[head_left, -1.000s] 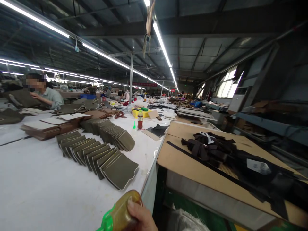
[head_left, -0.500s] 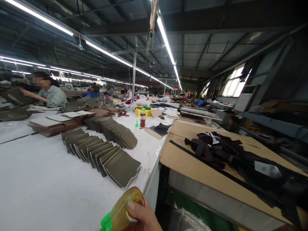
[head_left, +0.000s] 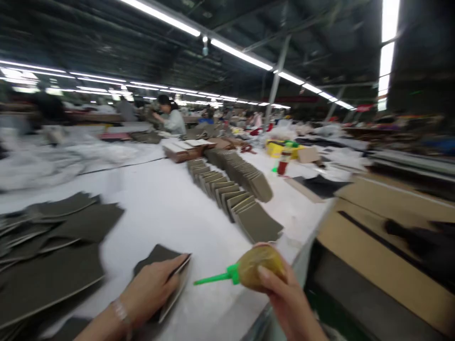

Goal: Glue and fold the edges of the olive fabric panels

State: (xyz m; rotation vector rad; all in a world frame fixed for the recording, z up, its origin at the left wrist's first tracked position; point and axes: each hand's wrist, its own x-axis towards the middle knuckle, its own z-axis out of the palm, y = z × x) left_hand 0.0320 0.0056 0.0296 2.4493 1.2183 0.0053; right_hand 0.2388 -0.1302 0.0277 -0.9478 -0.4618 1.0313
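My right hand (head_left: 280, 284) is wrapped round a squeeze bottle (head_left: 258, 266) of amber liquid, probably glue. Its long green nozzle points left, toward my other hand. My left hand (head_left: 154, 284), with a bracelet at the wrist, grips the edge of a dark olive fabric piece (head_left: 158, 255) on the white table. That piece has a pale underside, seen along its raised right edge. The nozzle tip is a little right of this edge, apart from it. Beyond, two fanned rows of similar olive pieces (head_left: 261, 222) overlap one another.
Loose olive pieces (head_left: 67, 265) lie heaped at the left, near clear plastic wrap (head_left: 57, 156). Farther back are brown stacks (head_left: 181, 150), a yellow box (head_left: 275, 148) and a bottle with red contents (head_left: 283, 163). Right stands a cardboard-topped table (head_left: 387, 246) with dark cloth. A co-worker (head_left: 173, 118) is across the table.
My view has swung left. My left hand has come into view, gripping an olive piece. The bottle in my right hand has lifted, and its whole green nozzle now shows.
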